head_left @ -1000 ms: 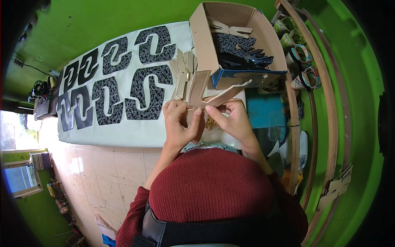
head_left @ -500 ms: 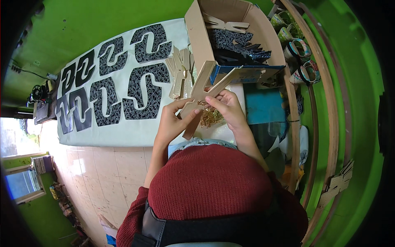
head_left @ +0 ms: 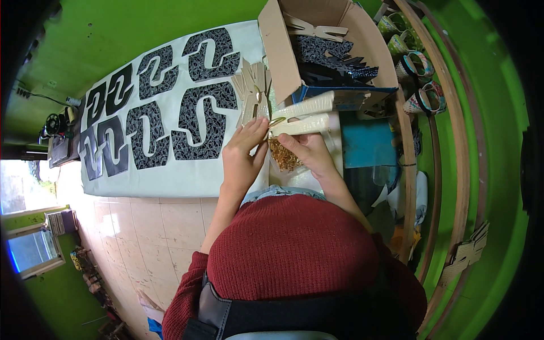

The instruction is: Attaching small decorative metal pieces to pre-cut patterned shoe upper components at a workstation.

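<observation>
A cream, crocodile-textured sandal strap piece (head_left: 314, 123) with long arms is held out over the table in front of me. A small gold oval ornament (head_left: 276, 121) sits at its middle. My left hand (head_left: 243, 148) is closed on the strap's left part, fingertips beside the ornament. My right hand (head_left: 309, 154) pinches the lower arm from below, its thumb near the middle. Just beyond my left fingers lies a pile of similar cream strap pieces (head_left: 247, 85), a gold ornament on the top one. Beneath my hands is a heap of small gold ornaments (head_left: 285, 156), partly covered.
Black patterned S-shaped pieces (head_left: 204, 122) lie in rows on the white-covered table (head_left: 187, 184). An open cardboard box (head_left: 281, 54) with black and cream pieces stands at the far right. Wooden rails (head_left: 460, 141) and hanging patterned sandals (head_left: 416, 67) are to the right.
The strap piece has been turned over and round: its glossy textured face now shows and its arms point right. My left hand has moved up to the ornament; my right has shifted slightly.
</observation>
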A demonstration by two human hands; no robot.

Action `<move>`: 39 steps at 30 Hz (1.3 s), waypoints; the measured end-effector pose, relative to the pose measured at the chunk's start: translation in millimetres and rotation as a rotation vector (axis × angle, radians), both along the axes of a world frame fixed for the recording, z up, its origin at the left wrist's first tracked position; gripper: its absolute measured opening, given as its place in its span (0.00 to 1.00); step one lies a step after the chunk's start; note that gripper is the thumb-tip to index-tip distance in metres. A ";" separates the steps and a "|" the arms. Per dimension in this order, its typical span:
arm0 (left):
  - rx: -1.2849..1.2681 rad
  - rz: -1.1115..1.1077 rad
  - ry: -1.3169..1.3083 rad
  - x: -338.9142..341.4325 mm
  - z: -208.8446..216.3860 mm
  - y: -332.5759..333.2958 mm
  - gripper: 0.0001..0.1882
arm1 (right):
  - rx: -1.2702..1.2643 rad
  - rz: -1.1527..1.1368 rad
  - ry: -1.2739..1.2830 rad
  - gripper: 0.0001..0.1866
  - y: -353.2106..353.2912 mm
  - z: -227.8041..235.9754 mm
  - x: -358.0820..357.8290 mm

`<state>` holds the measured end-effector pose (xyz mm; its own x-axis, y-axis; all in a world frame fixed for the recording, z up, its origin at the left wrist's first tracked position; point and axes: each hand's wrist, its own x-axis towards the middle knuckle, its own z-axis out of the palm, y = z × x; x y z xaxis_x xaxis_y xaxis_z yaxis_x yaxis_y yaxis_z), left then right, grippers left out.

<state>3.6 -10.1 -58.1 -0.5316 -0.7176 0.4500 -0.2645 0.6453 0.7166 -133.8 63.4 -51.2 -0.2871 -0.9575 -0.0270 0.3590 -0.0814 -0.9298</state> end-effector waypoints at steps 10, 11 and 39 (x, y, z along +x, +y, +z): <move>0.402 -0.240 0.168 5.3 4.5 -17.7 0.28 | 0.008 -0.006 0.004 0.14 -0.3 -0.2 -15.1; 0.466 -0.253 0.176 4.9 5.6 -18.0 0.26 | 0.010 -0.001 0.005 0.14 0.1 1.0 -15.4; 0.311 0.211 -0.105 -40.8 -120.8 -116.1 0.20 | 0.244 -0.013 0.413 0.13 43.3 -54.5 -67.2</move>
<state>-37.2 -126.2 -179.0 -0.3893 -0.9097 0.1448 -0.4506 0.3252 0.8314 -201.1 106.8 -105.6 -0.3334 -0.9335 -0.1321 -0.0436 0.1553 -0.9869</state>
